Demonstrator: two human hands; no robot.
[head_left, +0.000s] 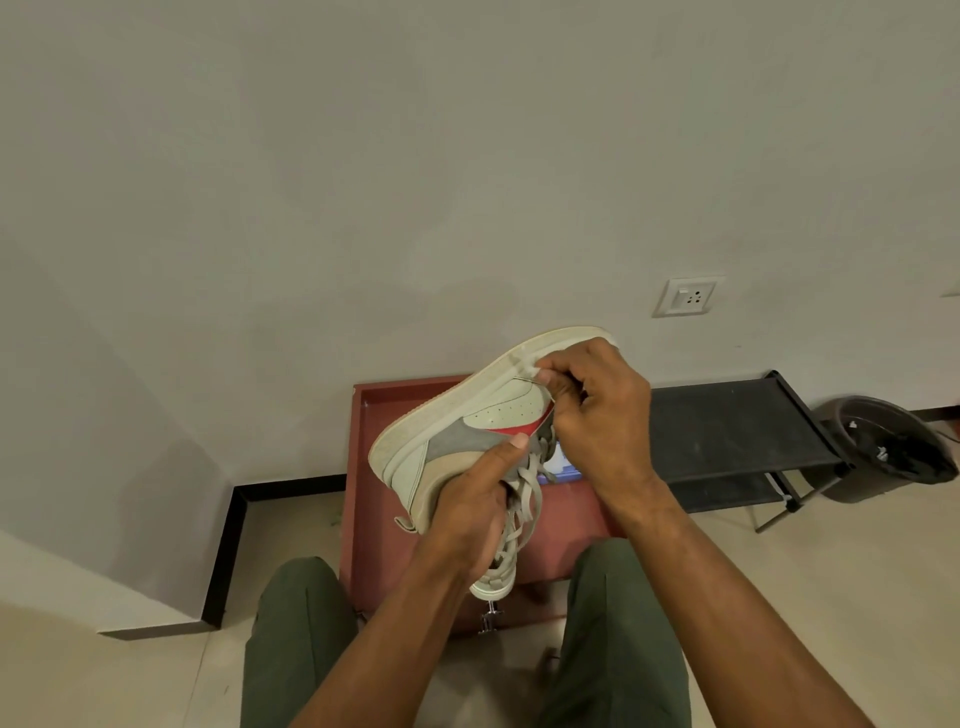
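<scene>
Fingers (561, 387) of right hand (597, 410) pinch at the laces (524, 486) (strand hidden) | left hand (467, 512) grips sneaker (498, 410) | tip: steady shoe, pull evenly

Olive, perhaps dark-green, trousers (298, 649)

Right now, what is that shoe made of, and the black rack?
The shoe looks like smooth pale leather or fake leather, with tiny punched holes, plus a fuzzy grey suede-like patch. Its sole seems matte off-white rubber; the laces are flat woven fabric. The rack looks like dull black cloth on thin metal tubes.
</scene>
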